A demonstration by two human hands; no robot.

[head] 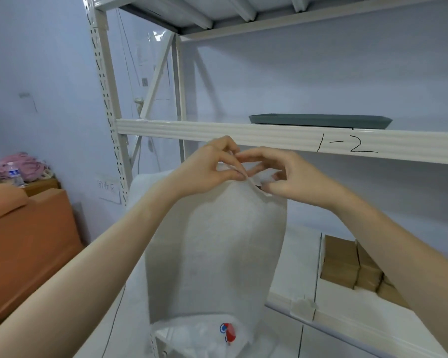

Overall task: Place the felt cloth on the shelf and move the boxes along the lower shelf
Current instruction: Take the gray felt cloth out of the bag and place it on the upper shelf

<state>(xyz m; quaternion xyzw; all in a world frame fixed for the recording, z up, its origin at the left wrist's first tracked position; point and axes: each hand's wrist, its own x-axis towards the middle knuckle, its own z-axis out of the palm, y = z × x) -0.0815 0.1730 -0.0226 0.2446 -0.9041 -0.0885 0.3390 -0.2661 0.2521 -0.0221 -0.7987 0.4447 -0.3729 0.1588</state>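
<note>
Our left hand pinches the top edge of the felt cloth between thumb and fingertips, the other fingers curled loosely, and our right hand pinches the same edge just beside it, so the two hands nearly touch at the cloth's upper hem. Both are closed on the cloth and carry nothing else. From that hem the pale grey sheet hangs straight down in front of us, bowing outward a little in the middle, and its lower edge reaches the white plastic bag with a red and blue logo below. We judge it light and limp: it droops under its own weight, holds no shape, and looks slightly fuzzy, so it should grip well and not slide out of a pinch. Taking it by two top corners spread well apart would likely keep it flat for laying down; held as it is, close together, it will fold on itself. Behind the hands runs the shelf beam marked "1-2", with a dark green tray on that level. Lower right, the brown cardboard boxes sit stacked on the lower shelf, well apart from the cloth.
</note>
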